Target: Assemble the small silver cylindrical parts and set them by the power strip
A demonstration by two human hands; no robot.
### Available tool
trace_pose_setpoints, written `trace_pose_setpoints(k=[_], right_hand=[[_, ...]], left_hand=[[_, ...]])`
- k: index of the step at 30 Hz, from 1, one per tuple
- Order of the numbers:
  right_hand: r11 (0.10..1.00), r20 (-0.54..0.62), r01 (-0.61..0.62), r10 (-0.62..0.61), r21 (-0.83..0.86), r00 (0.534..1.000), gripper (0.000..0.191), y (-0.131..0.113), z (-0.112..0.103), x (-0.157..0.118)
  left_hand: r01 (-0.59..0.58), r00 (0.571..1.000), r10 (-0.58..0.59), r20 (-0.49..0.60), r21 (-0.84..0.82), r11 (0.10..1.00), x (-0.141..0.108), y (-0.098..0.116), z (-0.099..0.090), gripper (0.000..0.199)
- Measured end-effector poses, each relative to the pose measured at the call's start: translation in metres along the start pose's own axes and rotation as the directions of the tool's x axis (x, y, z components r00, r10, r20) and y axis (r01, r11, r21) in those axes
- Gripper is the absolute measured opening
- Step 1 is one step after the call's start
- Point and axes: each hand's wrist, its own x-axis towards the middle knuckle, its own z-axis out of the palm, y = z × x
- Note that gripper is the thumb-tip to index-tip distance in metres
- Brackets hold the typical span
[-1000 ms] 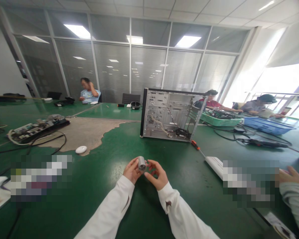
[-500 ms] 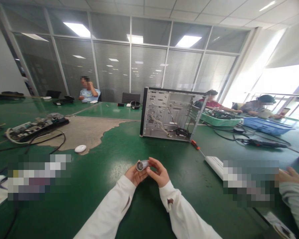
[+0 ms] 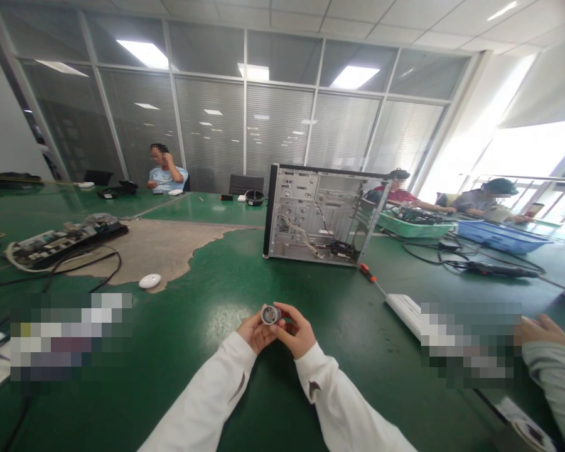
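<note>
The grey metal cylinder (image 3: 270,314) sits above the tabletop (image 3: 160,351) right in front of me, its hollow end turned my way; the parts inside are too small for me to make out. My left grip (image 3: 253,333) is clamped on one side of it, and my right grip (image 3: 297,328) has thumb and fingers closed around the other. Beyond my fingers stands a computer case (image 3: 329,213), bare side towards me, a cable bundle hanging inside. Near its right lower corner lies an orange-handled screwdriver (image 3: 367,273), its shaft pointing to a long white object (image 3: 403,312), partly blurred. To my left are a small white disc (image 3: 149,281) and, farther off, a circuit board (image 3: 68,243). Past the case, a green basket (image 3: 414,230) sits beside a blue basket (image 3: 511,242); a co-worker's hand (image 3: 550,331) shows at far right.
</note>
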Motion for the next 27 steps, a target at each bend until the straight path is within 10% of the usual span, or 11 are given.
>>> trace_pose_setpoints(k=[27], right_hand=[[0.969,-0.207,-0.141,0.184,0.203,0.961,0.035,0.005,-0.006,0.01]], left_hand=[[-0.28,0.955,0.276,-0.106,-0.02,0.96,0.004,-0.003,0.002,0.014]])
